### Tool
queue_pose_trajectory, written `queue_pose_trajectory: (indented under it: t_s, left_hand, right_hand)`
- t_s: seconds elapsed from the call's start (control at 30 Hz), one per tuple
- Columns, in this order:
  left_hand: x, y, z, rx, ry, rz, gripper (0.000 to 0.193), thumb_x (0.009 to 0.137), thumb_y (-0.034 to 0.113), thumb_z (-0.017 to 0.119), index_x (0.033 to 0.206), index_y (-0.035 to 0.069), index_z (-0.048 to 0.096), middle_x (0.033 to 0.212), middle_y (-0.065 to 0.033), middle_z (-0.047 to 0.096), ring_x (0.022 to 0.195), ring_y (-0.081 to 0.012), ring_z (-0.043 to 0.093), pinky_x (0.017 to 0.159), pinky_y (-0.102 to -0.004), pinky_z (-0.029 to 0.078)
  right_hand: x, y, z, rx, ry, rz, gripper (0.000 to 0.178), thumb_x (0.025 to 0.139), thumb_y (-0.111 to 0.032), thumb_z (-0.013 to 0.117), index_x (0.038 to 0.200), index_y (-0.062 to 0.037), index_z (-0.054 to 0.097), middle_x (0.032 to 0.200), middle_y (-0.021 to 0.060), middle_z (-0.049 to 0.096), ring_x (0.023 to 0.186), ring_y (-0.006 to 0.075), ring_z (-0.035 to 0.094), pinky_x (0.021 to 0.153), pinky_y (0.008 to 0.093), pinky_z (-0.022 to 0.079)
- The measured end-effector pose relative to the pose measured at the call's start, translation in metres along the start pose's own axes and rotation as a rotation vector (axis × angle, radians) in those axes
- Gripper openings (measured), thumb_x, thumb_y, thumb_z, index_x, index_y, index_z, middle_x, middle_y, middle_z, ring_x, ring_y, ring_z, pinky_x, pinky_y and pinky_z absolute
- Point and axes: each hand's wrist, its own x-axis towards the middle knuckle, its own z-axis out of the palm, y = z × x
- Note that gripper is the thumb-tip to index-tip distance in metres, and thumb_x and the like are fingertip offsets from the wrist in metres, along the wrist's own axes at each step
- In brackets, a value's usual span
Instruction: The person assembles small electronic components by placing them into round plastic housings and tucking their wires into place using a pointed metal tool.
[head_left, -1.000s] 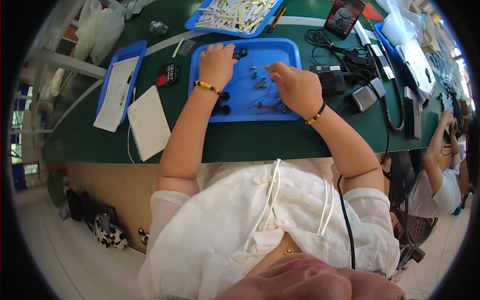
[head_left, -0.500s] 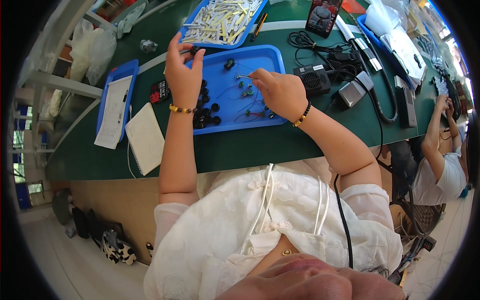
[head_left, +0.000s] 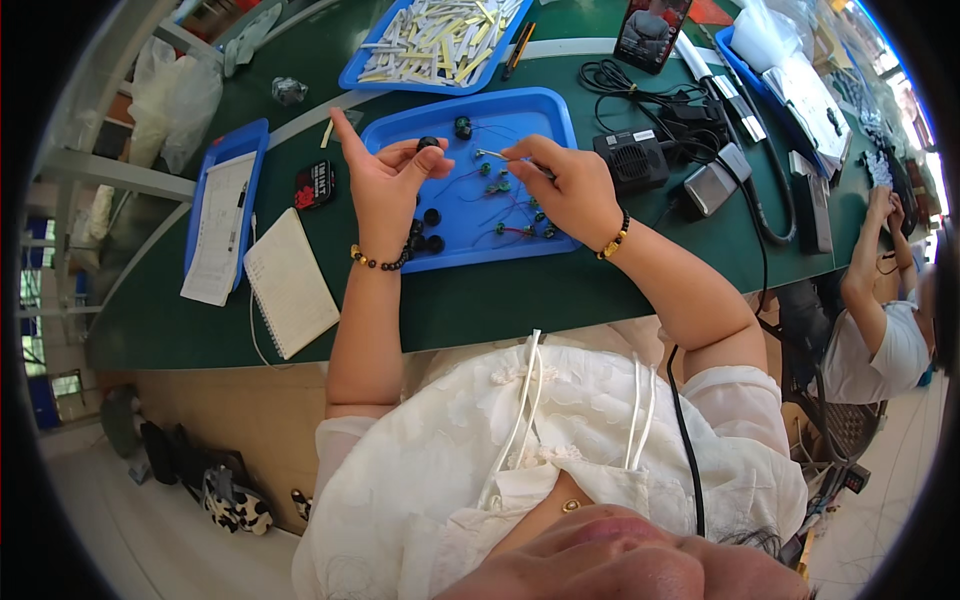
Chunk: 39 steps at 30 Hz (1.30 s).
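Between thumb and fingers, my left hand pinches a small black round cap over the left side of a blue tray; its index finger points up and away. My right hand is closed on thin silver tweezers, whose tip points left toward the cap with a gap between. Below the hands, several small green parts with thin red and dark wires lie in the tray. More black caps sit at its left, partly hidden by my left hand. A larger dark round piece stands near its far side.
Beyond it, another blue tray holds many white and yellow strips. A notebook, a black-and-red box and a tray with papers lie left. A black speaker-like box, cables and a phone are right. A person sits far right.
My left hand has moved right and nearer with the black cap, over the tray toward the tweezers. My right hand has hardly moved.
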Motion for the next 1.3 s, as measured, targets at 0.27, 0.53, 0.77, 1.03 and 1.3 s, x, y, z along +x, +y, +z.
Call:
queue_pose_trajectory:
  t_s: [0.27, 0.53, 0.77, 1.03, 1.3]
  left_hand:
    - [-0.017, 0.0, 0.014, 0.199, -0.108, 0.025, 0.125, 0.081, 0.002, 0.078, 0.152, 0.014, -0.024, 0.09, -0.0155, 0.072, 0.07, -0.0157, 0.068, 0.064, -0.0272, 0.057]
    - [-0.027, -0.012, 0.026, 0.391, -0.308, -0.018, 0.125, 0.079, 0.012, 0.081, 0.154, 0.014, -0.02, 0.079, -0.0104, 0.071, 0.062, -0.0145, 0.065, 0.062, -0.0253, 0.053]
    - [-0.029, -0.016, 0.031, 0.445, -0.313, 0.009, 0.118, 0.079, 0.006, 0.074, 0.155, 0.014, -0.017, 0.081, -0.011, 0.072, 0.068, -0.0192, 0.07, 0.067, -0.0287, 0.056]
    - [-0.028, -0.003, 0.033, 0.196, -0.26, -0.144, 0.123, 0.081, 0.01, 0.08, 0.153, 0.014, -0.021, 0.082, -0.0102, 0.072, 0.071, -0.0155, 0.07, 0.063, -0.028, 0.057]
    - [-0.024, -0.021, 0.023, -0.015, -0.448, -0.24, 0.036, 0.089, 0.006, 0.071, 0.123, 0.001, 0.058, 0.09, -0.01, 0.072, 0.073, -0.0131, 0.069, 0.056, -0.0236, 0.055]
  right_hand:
    - [-0.003, -0.006, 0.005, 0.457, -0.021, 0.027, 0.021, 0.093, -0.017, 0.066, 0.112, -0.0083, 0.066, 0.068, 0.0073, 0.065, 0.058, 0.0165, 0.062, 0.054, 0.0286, 0.045]
    - [-0.002, 0.004, 0.009, 0.677, -0.252, 0.166, 0.038, 0.089, -0.021, 0.072, 0.122, -0.0037, 0.066, 0.07, 0.0041, 0.065, 0.062, 0.0073, 0.06, 0.058, 0.0236, 0.046]
    - [-0.003, 0.002, 0.007, 0.415, -0.28, 0.147, 0.032, 0.082, -0.021, 0.081, 0.106, -0.0022, 0.073, 0.059, -0.0018, 0.054, 0.053, 0.0029, 0.048, 0.05, 0.0211, 0.04]
    - [-0.002, 0.009, 0.009, 0.544, -0.172, 0.226, 0.02, 0.081, -0.018, 0.081, 0.094, -0.0033, 0.074, 0.066, 0.0035, 0.067, 0.062, 0.0041, 0.06, 0.055, 0.0218, 0.046]
    - [-0.002, 0.01, 0.009, 0.895, 0.026, 0.204, 0.016, 0.086, -0.012, 0.077, 0.096, -0.0002, 0.072, 0.079, -0.0011, 0.069, 0.07, 0.0013, 0.055, 0.065, 0.0181, 0.046]
